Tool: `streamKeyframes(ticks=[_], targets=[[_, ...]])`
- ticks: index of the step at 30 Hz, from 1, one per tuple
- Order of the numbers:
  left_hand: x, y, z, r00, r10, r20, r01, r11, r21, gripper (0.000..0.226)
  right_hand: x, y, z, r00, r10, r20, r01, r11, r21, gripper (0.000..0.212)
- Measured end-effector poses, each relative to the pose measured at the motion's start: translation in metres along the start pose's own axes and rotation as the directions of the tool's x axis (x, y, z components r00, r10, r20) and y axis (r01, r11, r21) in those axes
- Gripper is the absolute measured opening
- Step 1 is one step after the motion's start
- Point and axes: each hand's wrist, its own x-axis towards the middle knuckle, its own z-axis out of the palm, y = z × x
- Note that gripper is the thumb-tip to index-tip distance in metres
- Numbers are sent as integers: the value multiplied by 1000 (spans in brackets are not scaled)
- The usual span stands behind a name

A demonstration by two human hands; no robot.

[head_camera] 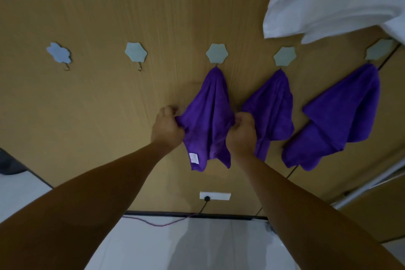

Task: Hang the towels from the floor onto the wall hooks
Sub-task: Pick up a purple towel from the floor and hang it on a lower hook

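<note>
Several pale hexagonal hooks line the wooden wall. A purple towel [209, 116] hangs from the middle hook [217, 53]. My left hand [167, 126] grips its left edge and my right hand [242, 132] grips its right edge, spreading the cloth. A second purple towel [272, 107] hangs from the hook [285, 56] to the right, and a third purple towel [341, 120] from the far-right hook [380, 51]. Two hooks on the left, one [135, 52] nearer and one [58, 52] farther, carry nothing.
White fabric [333, 0] hangs into the top right corner. A white wall socket [214, 195] with a black plug sits low on the wall, its cable and a pink wire running along the skirting. Pale floor tiles [179, 245] lie below.
</note>
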Motion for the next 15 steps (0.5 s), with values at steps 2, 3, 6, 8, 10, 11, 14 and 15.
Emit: streamKeyframes(ticks=[2,3,6,8,10,11,14,15], targets=[[-1,3,-3,990,129,52,-123,987,-105,68,-4,-7,1,989,-145,-19,146,989,31,36],[-2,6,-3,978,177,113,-158,974,-159,73,-4,-8,2,979,-202,-10,202,979,8,41],[-6,19,0,919,221,326,-140,957,-254,76,0,-8,8,963,-174,208,196,977,-87,52],[-6,29,6,884,211,418,-127,967,-219,65,2,-2,15,936,-120,331,205,950,-234,41],[-5,32,12,888,199,414,-167,980,-113,51,5,3,17,943,-115,312,203,943,-266,27],[-4,32,12,901,176,397,-164,984,-65,45,6,6,16,947,-100,304,180,952,-248,24],[-6,22,6,913,41,405,-50,999,11,36,6,9,13,931,9,364,98,957,-273,31],[-11,16,3,906,-16,423,-7,999,52,38,5,13,14,908,70,413,77,941,-330,35]])
